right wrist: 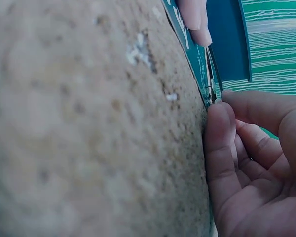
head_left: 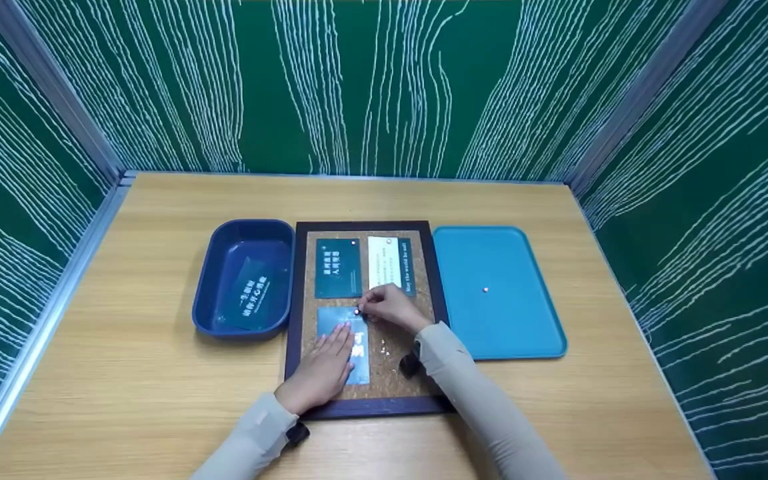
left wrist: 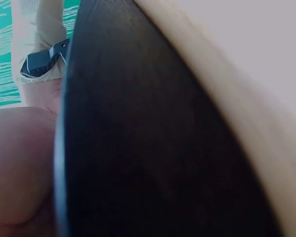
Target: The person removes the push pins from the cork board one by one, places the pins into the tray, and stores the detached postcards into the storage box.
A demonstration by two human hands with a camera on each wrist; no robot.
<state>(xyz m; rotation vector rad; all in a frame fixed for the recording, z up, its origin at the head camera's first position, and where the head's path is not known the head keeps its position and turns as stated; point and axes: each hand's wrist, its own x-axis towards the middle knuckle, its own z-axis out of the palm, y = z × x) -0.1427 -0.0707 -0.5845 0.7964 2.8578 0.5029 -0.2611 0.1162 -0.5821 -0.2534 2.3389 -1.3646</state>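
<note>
A framed corkboard (head_left: 397,383) lies on the table with cards on it. My left hand (head_left: 323,367) rests on a blue card (head_left: 360,375) at the board's lower left, its fingers straight. At that card's upper right corner, my right hand (head_left: 391,308) pinches a small pushpin (head_left: 357,311) between thumb and index finger. In the right wrist view the right hand's fingertips (right wrist: 221,118) meet right at the card's edge, largely hiding the pin. Above lie a dark green card (head_left: 337,270) and a cream and green card (head_left: 384,263), each with a pin at its top. The dark frame (left wrist: 153,123) fills the left wrist view.
Left of the board stands a deep blue bin (head_left: 205,293) holding a green card (head_left: 251,297). To the right is a shallow turquoise tray (head_left: 504,320) with one small pin (head_left: 486,290) in it. Green patterned panels (head_left: 391,87) enclose the table's back and sides.
</note>
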